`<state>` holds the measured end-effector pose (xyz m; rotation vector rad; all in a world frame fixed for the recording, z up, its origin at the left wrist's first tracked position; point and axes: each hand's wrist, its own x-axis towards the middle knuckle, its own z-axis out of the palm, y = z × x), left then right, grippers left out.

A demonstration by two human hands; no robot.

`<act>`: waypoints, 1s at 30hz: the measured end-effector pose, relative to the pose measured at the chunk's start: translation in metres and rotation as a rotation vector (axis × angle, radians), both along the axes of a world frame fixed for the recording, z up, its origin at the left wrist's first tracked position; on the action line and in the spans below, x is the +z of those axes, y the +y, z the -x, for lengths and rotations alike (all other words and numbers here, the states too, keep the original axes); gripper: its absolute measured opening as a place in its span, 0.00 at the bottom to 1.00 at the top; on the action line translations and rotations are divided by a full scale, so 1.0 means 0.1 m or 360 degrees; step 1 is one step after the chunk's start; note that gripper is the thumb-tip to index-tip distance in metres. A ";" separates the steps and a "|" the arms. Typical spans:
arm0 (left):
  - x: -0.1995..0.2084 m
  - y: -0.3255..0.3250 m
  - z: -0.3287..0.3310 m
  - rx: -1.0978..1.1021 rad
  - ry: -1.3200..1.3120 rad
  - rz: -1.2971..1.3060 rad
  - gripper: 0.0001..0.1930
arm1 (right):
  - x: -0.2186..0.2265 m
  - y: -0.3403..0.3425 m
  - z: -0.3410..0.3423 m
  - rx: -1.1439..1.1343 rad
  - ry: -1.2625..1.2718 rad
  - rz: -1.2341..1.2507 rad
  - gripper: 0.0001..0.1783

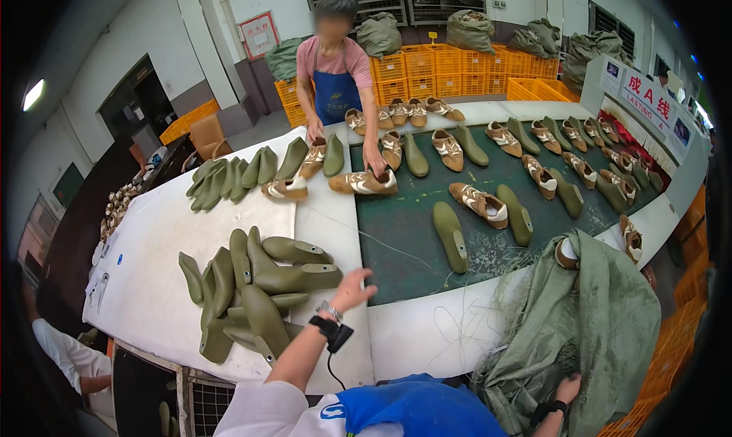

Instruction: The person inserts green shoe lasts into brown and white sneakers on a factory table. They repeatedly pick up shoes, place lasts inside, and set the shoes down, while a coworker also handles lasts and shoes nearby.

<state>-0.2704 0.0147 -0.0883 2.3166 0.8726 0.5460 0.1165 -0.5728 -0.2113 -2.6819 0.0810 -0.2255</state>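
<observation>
Two bare hands are well apart here. The left hand (pixel 351 290) is held out with its fingers spread and empty, just beside a heap of green shoe lasts (pixel 263 319) that lies to their left on the white surface (pixel 152 246). Just right of those fingers begins the dark green surface (pixel 400 239), where one last (pixel 450 237) lies farther away from them, with a brown-and-white shoe (pixel 476 202) beyond it. The right hand (pixel 568 390) is at the green sack (pixel 614 315), which spreads up and away from its fingers; from here I cannot tell whether they grip the cloth or only touch it. A tan shoe (pixel 565 255) shows at the sack's edge, on the side away from those fingers. Well beyond the left fingers, a co-worker's hand (pixel 374 160) is on another low shoe (pixel 361 182).
</observation>
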 end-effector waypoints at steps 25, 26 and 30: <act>0.46 -1.58 -0.58 -0.0810 0.0272 0.0155 0.21 | -0.02 0.06 0.29 -0.0487 0.0921 -0.1630 0.41; 0.48 -1.60 -0.60 -0.0839 0.0295 0.0184 0.22 | 0.20 0.12 0.44 -0.0368 0.1021 -0.1911 0.34; 0.58 -1.68 -0.75 -0.0943 0.0211 0.0238 0.25 | 1.09 0.40 1.24 0.0168 0.1297 -0.3134 0.28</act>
